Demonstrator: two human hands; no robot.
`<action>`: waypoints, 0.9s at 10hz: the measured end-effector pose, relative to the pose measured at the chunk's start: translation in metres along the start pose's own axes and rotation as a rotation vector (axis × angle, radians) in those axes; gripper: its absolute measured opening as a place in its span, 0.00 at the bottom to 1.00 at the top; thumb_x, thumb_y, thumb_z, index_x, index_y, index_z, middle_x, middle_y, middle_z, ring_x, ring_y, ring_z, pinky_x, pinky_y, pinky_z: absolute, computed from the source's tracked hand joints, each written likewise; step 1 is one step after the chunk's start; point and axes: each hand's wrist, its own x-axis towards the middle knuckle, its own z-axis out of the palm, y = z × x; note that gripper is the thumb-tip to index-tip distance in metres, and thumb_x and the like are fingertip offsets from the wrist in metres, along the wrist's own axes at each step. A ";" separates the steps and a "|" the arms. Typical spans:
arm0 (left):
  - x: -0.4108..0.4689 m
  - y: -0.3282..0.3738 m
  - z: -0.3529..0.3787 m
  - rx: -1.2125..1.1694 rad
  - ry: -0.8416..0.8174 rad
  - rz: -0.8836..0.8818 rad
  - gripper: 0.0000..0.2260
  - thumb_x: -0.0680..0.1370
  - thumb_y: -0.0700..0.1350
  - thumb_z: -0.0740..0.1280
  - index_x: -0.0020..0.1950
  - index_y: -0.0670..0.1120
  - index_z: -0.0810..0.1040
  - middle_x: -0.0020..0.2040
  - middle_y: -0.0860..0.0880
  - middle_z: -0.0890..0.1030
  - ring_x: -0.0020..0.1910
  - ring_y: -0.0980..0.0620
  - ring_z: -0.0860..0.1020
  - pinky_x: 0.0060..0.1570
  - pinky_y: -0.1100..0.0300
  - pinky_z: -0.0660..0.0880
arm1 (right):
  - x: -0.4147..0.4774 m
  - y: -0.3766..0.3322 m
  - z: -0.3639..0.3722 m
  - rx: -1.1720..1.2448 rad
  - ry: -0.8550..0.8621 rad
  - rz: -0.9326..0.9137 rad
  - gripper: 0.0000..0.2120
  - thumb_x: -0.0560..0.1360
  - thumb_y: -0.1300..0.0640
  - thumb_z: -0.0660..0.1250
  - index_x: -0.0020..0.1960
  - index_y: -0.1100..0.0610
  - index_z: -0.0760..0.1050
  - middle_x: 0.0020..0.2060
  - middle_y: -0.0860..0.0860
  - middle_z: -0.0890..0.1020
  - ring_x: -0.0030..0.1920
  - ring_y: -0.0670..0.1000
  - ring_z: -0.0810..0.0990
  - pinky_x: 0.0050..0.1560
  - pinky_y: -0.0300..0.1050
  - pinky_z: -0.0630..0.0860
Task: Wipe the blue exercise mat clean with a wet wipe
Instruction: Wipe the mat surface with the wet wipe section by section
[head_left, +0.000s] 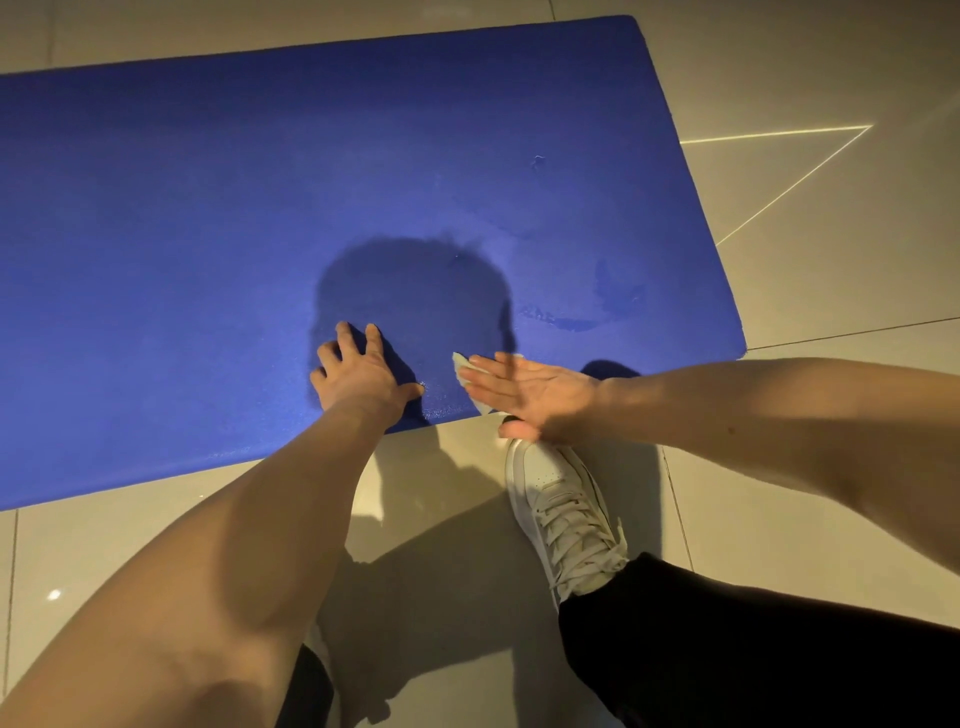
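**Wiping along the mat's near edge**

I am crouching on the tiled floor (779, 78) with the blue exercise mat (208, 208) lying flat in front of me, its near edge just beyond my white sneaker (561, 514). My left hand (358, 371) is pressing down on the mat with fingers spread. My right hand (535, 392), just beside it but not touching it, is lying flat on the wet wipe (462, 364), pinning it at the mat's edge. Neither hand is gripping anything. Damp streaks (571, 322) are showing toward the right end. I am judging the mat to be soft, light foam, likely to creep on smooth tile, so bracing beside the stroke suits it. The wipe looks thin and limp, so I am pressing across its middle to stop it bunching.
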 end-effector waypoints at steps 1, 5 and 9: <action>0.000 -0.001 0.001 0.003 0.007 0.010 0.48 0.73 0.69 0.68 0.82 0.54 0.44 0.81 0.46 0.43 0.78 0.38 0.49 0.74 0.43 0.57 | -0.033 0.020 0.008 0.004 0.048 0.104 0.33 0.87 0.42 0.48 0.84 0.55 0.41 0.83 0.50 0.39 0.82 0.49 0.38 0.82 0.56 0.45; 0.000 -0.001 0.003 -0.013 0.018 0.011 0.47 0.73 0.68 0.68 0.82 0.54 0.45 0.81 0.46 0.43 0.78 0.39 0.49 0.74 0.44 0.57 | -0.035 -0.021 0.041 -0.048 0.415 0.382 0.26 0.85 0.42 0.54 0.73 0.58 0.75 0.75 0.64 0.69 0.75 0.72 0.65 0.69 0.70 0.69; -0.003 0.000 0.003 -0.016 0.020 0.000 0.48 0.73 0.69 0.68 0.82 0.55 0.44 0.82 0.47 0.42 0.78 0.39 0.48 0.74 0.44 0.56 | 0.058 -0.055 0.012 -0.041 0.122 0.395 0.35 0.85 0.39 0.42 0.83 0.61 0.40 0.82 0.59 0.39 0.80 0.60 0.33 0.80 0.60 0.37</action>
